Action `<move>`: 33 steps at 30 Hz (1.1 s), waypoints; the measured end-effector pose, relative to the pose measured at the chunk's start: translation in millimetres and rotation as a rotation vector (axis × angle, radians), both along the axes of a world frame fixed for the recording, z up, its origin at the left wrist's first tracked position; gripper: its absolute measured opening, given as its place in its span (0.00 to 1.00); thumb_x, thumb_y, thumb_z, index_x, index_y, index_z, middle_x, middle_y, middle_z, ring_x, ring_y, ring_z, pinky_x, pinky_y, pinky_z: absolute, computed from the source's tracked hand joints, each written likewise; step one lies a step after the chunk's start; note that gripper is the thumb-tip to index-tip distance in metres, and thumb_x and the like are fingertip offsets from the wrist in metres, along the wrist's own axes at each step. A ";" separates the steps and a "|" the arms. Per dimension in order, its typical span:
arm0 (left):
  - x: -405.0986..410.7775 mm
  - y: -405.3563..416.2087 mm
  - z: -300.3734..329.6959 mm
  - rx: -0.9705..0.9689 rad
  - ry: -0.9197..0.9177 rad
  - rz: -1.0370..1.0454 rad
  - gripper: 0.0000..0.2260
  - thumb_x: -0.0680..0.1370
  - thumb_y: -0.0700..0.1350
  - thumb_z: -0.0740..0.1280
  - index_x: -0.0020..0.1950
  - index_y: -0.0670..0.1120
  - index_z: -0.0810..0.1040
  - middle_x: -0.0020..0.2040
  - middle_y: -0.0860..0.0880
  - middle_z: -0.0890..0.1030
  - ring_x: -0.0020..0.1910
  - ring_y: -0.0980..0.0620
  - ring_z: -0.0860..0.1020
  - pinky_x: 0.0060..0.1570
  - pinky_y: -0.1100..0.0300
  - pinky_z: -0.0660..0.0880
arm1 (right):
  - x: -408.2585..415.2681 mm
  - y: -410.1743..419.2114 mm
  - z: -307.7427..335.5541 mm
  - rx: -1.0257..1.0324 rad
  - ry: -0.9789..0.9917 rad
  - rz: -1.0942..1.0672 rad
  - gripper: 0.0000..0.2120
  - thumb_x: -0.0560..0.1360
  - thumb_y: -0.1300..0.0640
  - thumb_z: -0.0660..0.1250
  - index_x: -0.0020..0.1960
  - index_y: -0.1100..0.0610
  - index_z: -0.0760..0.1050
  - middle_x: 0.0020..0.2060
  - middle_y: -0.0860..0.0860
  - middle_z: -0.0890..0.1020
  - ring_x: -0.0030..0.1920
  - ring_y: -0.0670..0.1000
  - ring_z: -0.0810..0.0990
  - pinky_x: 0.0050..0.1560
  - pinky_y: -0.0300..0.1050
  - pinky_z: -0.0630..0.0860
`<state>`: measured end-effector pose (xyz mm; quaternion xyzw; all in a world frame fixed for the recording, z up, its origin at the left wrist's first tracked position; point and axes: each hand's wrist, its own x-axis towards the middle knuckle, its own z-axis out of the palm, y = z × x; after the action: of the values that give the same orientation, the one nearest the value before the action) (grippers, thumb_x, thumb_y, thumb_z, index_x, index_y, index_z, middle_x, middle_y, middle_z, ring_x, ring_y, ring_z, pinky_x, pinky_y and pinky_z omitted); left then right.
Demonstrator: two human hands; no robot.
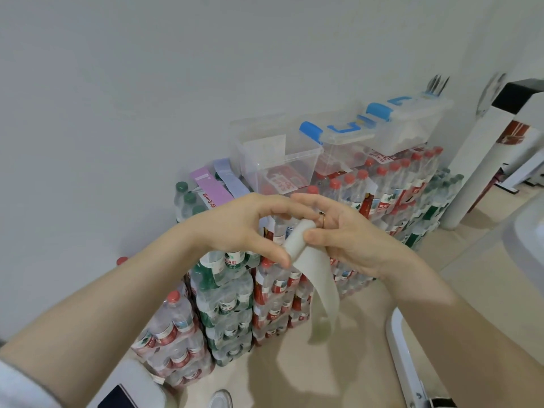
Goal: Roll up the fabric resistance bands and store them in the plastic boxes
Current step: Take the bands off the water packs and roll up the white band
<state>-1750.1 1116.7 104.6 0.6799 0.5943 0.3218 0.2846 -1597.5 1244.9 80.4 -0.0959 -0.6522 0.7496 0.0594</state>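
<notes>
I hold a pale cream fabric band (319,278) in mid-air in front of me. Its upper end is wound into a small roll, and the loose tail hangs down to about knee height. My left hand (250,225) pinches the roll from the left with thumb and fingertips. My right hand (341,231) grips it from the right, thumb pressed on the roll. An open clear plastic box (265,154) stands on top of the stacked bottles. Beside that box lie a pink band (210,187) and a lilac band (232,178), both flat.
Shrink-wrapped packs of water bottles (226,298) are stacked against the white wall. Two more clear boxes with blue latches (347,139) (412,119) sit on the stack to the right. White furniture stands at the right (482,160), and a white frame (403,348) is at lower right.
</notes>
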 end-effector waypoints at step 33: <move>37.1 19.2 -41.6 0.273 -0.145 0.547 0.13 0.81 0.45 0.55 0.63 0.50 0.73 0.51 0.57 0.78 0.48 0.64 0.75 0.44 0.76 0.69 | -25.4 -34.9 -24.1 0.670 0.093 -0.743 0.19 0.78 0.56 0.61 0.69 0.54 0.68 0.46 0.49 0.79 0.43 0.42 0.74 0.42 0.26 0.68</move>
<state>-1713.0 1135.9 63.0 0.5022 0.6846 0.5109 0.1350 -1622.8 1209.9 56.3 -0.2638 -0.7757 0.4305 0.3787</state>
